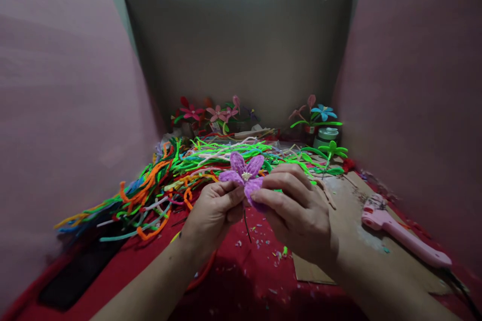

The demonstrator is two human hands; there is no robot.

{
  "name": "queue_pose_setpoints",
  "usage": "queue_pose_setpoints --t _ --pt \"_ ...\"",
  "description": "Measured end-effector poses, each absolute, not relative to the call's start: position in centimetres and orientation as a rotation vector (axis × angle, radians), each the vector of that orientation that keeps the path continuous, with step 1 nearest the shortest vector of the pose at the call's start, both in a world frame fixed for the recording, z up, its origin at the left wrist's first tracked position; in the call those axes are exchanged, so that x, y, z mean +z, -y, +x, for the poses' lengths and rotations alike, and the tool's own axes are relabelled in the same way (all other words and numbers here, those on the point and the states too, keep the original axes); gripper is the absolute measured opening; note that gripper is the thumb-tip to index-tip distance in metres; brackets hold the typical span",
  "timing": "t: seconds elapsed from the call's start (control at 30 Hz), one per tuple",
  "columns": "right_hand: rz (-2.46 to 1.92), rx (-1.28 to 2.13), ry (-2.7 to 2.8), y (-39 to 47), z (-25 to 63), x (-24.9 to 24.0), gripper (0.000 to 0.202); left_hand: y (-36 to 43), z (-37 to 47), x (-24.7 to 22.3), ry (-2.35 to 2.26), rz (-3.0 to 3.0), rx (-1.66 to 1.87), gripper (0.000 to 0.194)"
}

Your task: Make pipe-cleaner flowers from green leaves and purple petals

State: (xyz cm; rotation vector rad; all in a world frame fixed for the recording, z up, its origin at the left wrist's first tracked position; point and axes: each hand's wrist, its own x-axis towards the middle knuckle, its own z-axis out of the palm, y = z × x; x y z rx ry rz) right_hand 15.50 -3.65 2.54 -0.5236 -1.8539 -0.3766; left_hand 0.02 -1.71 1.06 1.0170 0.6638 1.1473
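A purple pipe-cleaner flower (238,164) with a pale yellow centre is held up in front of me between both hands. The thumb and fingers of my left hand (218,205) pinch it from the lower left. My right hand (297,205) has its fingers closed on the lower right petals, partly hiding them. A thin dark stem (246,225) hangs down below the flower.
Many coloured pipe cleaners (211,153) lie heaped behind the hands. Cardboard (352,241) and a pink glue gun (406,241) are at right; a dark flat object (79,276) at left. Finished flowers (216,113) and a lidded jar (327,135) stand at the back, between pink side walls.
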Motion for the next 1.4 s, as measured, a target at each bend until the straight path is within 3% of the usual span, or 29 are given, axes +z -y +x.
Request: queue_pose_setpoints --t 0.17,0.93,1.1,1.23,1.4 --pt "-0.508 -0.397 1.801 3.7 15.3 1.6 0.013 1.7 0.1 0.9 -0.618 0.949 1.129 0.019" --pt "-0.478 -0.270 1.910 3.5 15.6 2.0 0.020 1.3 0.0 0.6 -0.627 0.969 1.111 0.020" --pt "-0.565 -0.052 1.877 4.7 15.7 3.7 0.024 1.5 0.1 0.7 -0.704 1.047 1.158 0.027" --pt "-0.708 -0.134 1.912 5.2 14.8 4.2 0.027 1.8 0.2 0.6 -0.698 1.073 1.171 0.014" --pt "-0.807 -0.183 1.992 5.5 13.6 3.4 0.025 2.0 0.2 0.6 -0.760 1.126 1.209 0.015"
